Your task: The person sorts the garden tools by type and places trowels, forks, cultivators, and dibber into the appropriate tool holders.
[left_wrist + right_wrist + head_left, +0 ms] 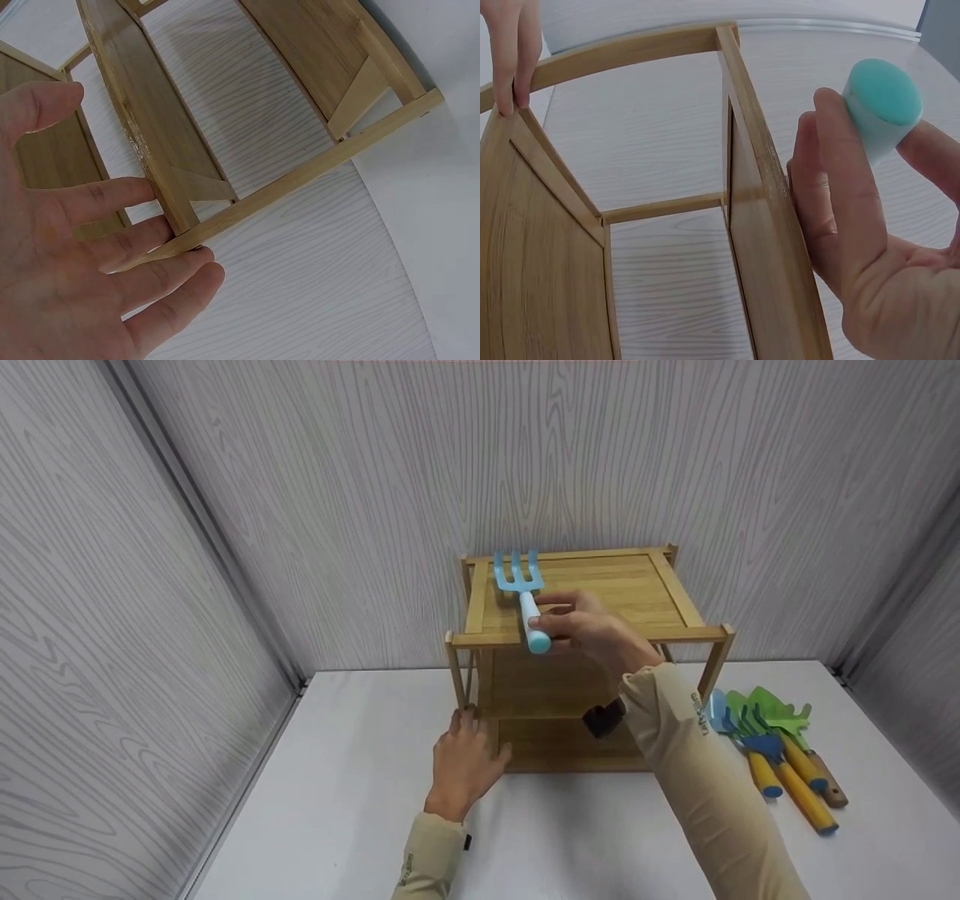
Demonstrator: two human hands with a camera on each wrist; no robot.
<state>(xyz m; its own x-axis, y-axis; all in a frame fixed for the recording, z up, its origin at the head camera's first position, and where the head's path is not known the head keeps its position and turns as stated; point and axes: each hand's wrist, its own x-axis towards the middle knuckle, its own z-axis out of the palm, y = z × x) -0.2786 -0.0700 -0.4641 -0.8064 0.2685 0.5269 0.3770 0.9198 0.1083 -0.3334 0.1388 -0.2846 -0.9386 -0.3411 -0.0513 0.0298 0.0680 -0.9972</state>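
A light blue hand fork is pinched by its pale handle in my right hand, above the left part of the wooden shelf's top board. Its three tines point toward the back wall. In the right wrist view the handle's turquoise end sticks out between the thumb and fingers. Lower down, my left hand is at the shelf's front left post. Seen from the left wrist, its fingers are fairly straight and touch the wooden frame, with the thumb held apart.
To the right of the shelf, several garden tools lie in a pile on the white table, among them a blue rake with an orange handle and a green tool. Wood-patterned walls stand behind and at both sides.
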